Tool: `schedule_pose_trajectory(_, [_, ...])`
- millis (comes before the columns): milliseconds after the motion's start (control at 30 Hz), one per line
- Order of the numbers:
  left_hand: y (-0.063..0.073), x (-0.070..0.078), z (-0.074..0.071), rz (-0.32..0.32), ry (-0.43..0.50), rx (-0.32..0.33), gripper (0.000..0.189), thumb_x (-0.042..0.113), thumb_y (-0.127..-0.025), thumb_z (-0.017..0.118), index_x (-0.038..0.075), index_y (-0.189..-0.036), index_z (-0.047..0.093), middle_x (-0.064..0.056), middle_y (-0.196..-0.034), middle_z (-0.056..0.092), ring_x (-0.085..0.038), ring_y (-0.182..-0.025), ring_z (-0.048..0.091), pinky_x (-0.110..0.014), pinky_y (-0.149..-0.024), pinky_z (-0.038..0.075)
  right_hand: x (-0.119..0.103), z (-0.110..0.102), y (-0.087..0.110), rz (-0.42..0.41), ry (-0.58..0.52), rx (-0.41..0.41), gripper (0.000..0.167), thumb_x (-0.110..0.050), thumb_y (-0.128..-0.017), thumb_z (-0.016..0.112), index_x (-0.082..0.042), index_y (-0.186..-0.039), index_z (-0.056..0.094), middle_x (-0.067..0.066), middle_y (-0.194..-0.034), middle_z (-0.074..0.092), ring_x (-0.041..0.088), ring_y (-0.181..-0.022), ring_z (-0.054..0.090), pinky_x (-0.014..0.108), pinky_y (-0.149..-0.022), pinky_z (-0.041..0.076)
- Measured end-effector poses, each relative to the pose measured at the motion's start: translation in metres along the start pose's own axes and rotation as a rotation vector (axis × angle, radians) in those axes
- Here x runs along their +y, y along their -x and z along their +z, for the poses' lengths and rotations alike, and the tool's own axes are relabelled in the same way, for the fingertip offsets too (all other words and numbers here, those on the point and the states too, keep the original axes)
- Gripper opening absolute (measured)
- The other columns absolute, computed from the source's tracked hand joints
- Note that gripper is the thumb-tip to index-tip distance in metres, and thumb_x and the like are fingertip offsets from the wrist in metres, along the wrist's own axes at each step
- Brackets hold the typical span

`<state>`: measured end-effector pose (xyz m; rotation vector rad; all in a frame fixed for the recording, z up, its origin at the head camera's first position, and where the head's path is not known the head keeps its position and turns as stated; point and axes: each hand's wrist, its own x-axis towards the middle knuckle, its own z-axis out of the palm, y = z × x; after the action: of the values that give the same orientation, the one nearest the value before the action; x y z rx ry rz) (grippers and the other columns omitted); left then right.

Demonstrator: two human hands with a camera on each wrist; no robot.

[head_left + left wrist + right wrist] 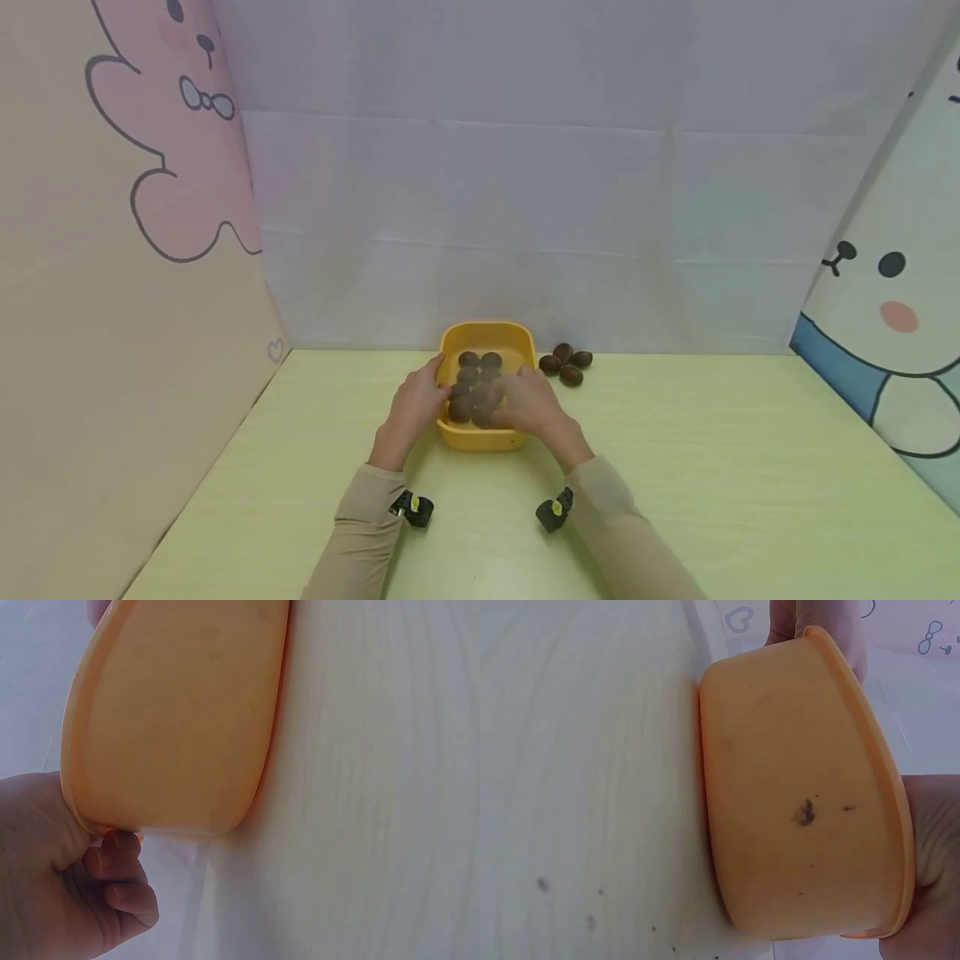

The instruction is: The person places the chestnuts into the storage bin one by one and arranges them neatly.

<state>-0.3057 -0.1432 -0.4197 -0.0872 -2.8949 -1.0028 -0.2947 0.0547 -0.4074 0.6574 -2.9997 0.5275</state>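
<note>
A yellow plastic basin (483, 442) with rounded corners stands on the table against the back cloth. In it lie several dark brown, roundish, chestnut-like nuts (468, 359), set close together in rough rows. My left hand (412, 402) grips the basin's left rim, thumb over the inner side; the left wrist view shows its fingers (127, 862) curled at the rim. Over the right rim reaches my right hand (531, 403), blurred, its fingertips down among the nearer nuts. The basin wall hides those fingertips in the right wrist view, so I cannot tell whether they pinch a nut.
Several more brown nuts (572, 376) lie grouped on the table just right of the basin. A pale yellow-green table (712, 467) spreads to both sides. Behind it hangs a whitish cloth (555, 208), with cartoon-printed panels (885, 350) at left and right.
</note>
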Motion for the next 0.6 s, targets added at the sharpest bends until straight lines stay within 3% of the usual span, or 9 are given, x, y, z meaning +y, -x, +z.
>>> schedule_pose_trajectory(67, [-0.001,-0.001,0.001,0.002,-0.002,-0.001,0.064,0.013,-0.090,0.055,0.011,-0.152,0.040,-0.020,-0.130,0.063,-0.021,-0.061,0.050,-0.029,-0.052,0.037,-0.001,0.000,-0.001,0.006,0.040,-0.011,0.004,-0.026,-0.081,0.076,-0.023,-0.084,0.076,-0.007,-0.087,0.072,0.028,-0.097,0.054,0.051,-0.094,0.039])
schedule_pose_trajectory(167, [-0.001,-0.001,0.002,-0.004,0.002,-0.002,0.064,0.013,-0.090,0.055,0.012,-0.153,0.040,-0.020,-0.131,0.063,-0.022,-0.064,0.052,-0.029,-0.053,0.038,-0.001,0.002,-0.002,0.016,0.031,-0.004,0.009,-0.031,-0.083,0.075,-0.022,-0.080,0.073,-0.007,-0.080,0.068,0.027,-0.091,0.053,0.048,-0.090,0.039])
schedule_pose_trajectory(367, [-0.001,-0.001,0.002,-0.007,0.006,-0.006,0.065,0.013,-0.090,0.055,0.012,-0.153,0.040,-0.019,-0.125,0.066,-0.020,-0.059,0.050,-0.028,-0.051,0.038,0.009,0.001,-0.003,0.019,-0.192,0.070,0.003,-0.021,-0.084,0.072,-0.019,-0.083,0.074,-0.007,-0.081,0.068,0.022,-0.086,0.057,0.043,-0.087,0.046])
schedule_pose_trajectory(467, [-0.001,0.000,0.001,-0.005,0.001,-0.011,0.065,0.014,-0.090,0.055,0.012,-0.153,0.039,-0.020,-0.123,0.066,-0.020,-0.058,0.050,-0.028,-0.050,0.037,0.017,-0.006,0.000,-0.027,-0.295,0.132,0.007,-0.015,-0.086,0.068,-0.017,-0.087,0.075,-0.004,-0.086,0.070,0.019,-0.085,0.060,0.041,-0.085,0.049])
schedule_pose_trajectory(600, [0.000,0.001,-0.001,-0.011,-0.002,-0.012,0.064,0.014,-0.091,0.056,0.012,-0.153,0.039,-0.019,-0.128,0.064,-0.021,-0.061,0.051,-0.028,-0.052,0.038,0.029,-0.016,0.002,-0.083,-0.365,0.215,0.008,-0.020,-0.091,0.069,-0.015,-0.093,0.075,-0.002,-0.093,0.072,0.018,-0.092,0.060,0.041,-0.090,0.048])
